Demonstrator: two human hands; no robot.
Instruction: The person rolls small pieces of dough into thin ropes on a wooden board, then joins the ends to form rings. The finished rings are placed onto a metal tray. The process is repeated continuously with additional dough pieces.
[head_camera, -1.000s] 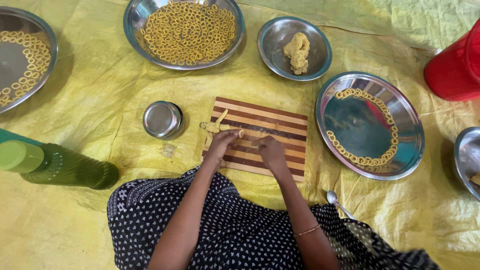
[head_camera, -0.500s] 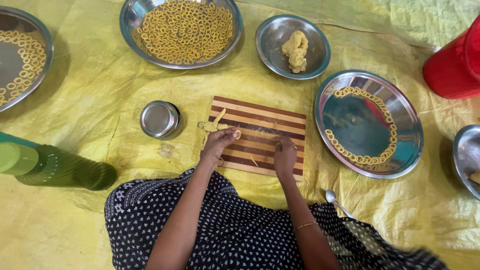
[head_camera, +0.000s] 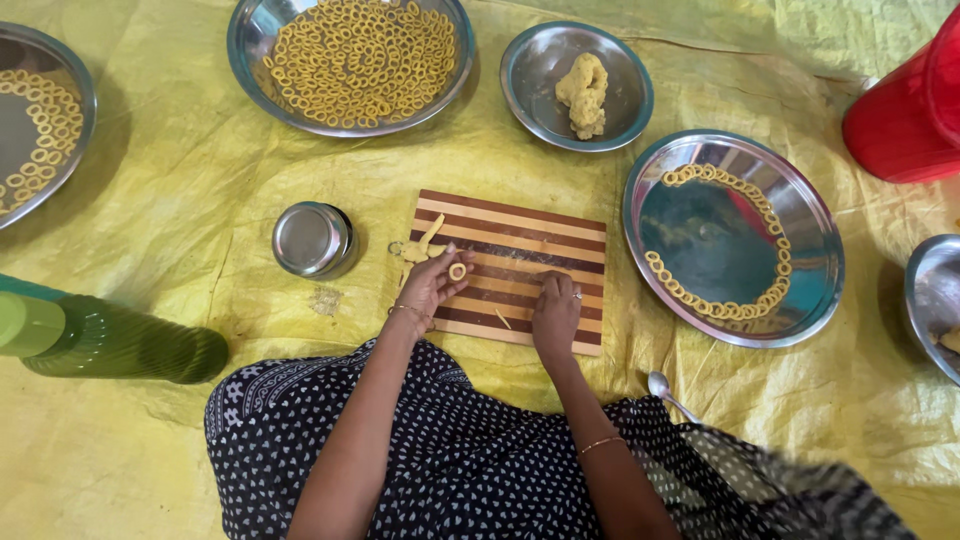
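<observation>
Hands (head_camera: 430, 285), two; dough ring (head_camera: 457, 271), one

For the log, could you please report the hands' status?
Left hand pinches dough ring. Right hand flat on striped cutting board. Nothing in the way.
</observation>
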